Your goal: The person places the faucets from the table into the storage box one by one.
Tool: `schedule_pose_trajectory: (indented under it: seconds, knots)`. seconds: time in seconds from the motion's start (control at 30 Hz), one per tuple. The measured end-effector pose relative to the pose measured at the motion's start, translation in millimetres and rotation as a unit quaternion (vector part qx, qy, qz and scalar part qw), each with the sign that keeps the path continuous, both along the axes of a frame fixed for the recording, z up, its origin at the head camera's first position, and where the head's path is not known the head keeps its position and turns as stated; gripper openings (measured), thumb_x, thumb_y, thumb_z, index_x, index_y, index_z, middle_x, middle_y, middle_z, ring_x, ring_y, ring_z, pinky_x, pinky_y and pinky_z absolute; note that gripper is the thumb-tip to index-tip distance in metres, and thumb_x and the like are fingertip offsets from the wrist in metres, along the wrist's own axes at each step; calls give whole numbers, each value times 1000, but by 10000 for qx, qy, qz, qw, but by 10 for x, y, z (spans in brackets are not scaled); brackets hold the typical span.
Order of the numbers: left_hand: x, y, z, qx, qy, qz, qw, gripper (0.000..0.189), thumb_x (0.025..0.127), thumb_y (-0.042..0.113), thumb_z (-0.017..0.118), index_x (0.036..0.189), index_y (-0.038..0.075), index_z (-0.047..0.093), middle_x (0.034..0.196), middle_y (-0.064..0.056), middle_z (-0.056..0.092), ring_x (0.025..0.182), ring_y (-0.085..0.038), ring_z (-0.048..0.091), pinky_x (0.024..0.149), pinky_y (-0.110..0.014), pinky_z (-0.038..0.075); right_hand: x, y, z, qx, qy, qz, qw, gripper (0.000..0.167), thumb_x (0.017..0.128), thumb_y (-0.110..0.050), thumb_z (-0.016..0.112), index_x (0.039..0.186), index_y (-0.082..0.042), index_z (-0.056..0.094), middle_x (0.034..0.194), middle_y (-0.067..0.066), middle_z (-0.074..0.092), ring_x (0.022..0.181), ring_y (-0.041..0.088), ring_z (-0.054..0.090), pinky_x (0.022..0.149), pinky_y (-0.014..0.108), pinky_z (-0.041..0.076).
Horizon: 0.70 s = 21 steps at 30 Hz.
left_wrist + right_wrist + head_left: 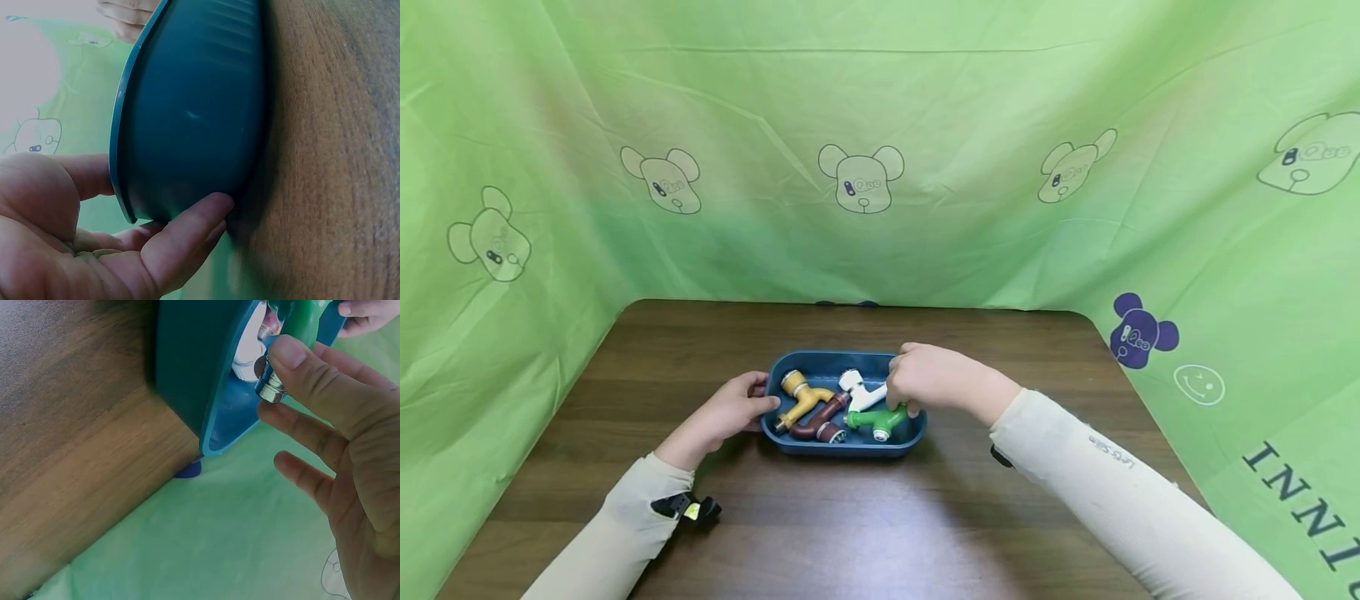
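Observation:
A blue plastic basin point(842, 449) stands on the table and holds several taps. My left hand point(730, 408) grips its left end, thumb over the rim and fingers against the outer wall point(187, 119), as the left wrist view shows. At the right end, my right hand point(936, 379) pinches a green tap point(872, 419) between thumb and fingers near its metal-tipped end point(271, 390). Beside the green tap lies a white tap point(861, 396), partly hidden by the right hand. A yellow tap point(807, 400) and a dark red tap point(808, 427) lie in the left half.
The brown wooden table point(820, 525) extends around the basin. A green cloth point(962, 242) printed with bear heads hangs behind the table and along both sides. A black strap with a small device point(688, 507) sits on the left wrist.

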<state>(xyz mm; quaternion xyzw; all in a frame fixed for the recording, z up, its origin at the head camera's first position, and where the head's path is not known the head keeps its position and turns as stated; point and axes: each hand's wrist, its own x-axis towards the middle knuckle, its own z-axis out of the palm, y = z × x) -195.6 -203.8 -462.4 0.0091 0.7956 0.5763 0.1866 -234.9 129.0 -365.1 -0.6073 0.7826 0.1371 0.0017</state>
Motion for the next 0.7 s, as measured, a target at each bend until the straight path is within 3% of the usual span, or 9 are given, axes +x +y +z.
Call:
schedule_pose_trajectory:
  seconds: [0.4, 0.7]
  knots:
    - [79, 4, 14, -50, -3, 1, 10000, 59, 104, 14, 58, 152, -10, 32, 140, -30, 52, 114, -33, 65, 86, -46, 62, 37, -75, 8, 389, 16, -141, 9991, 18, 76, -20, 87, 88, -31, 81, 86, -18, 74, 82, 10, 60, 72, 29, 36]
    - [69, 34, 48, -53, 38, -43, 10000, 58, 104, 13, 58, 151, -10, 34, 138, -30, 52, 113, -34, 65, 87, -45, 62, 20, -59, -7, 513, 60, -238, 9984, 20, 75, -16, 88, 87, -31, 80, 83, -17, 72, 80, 12, 59, 71, 30, 34]
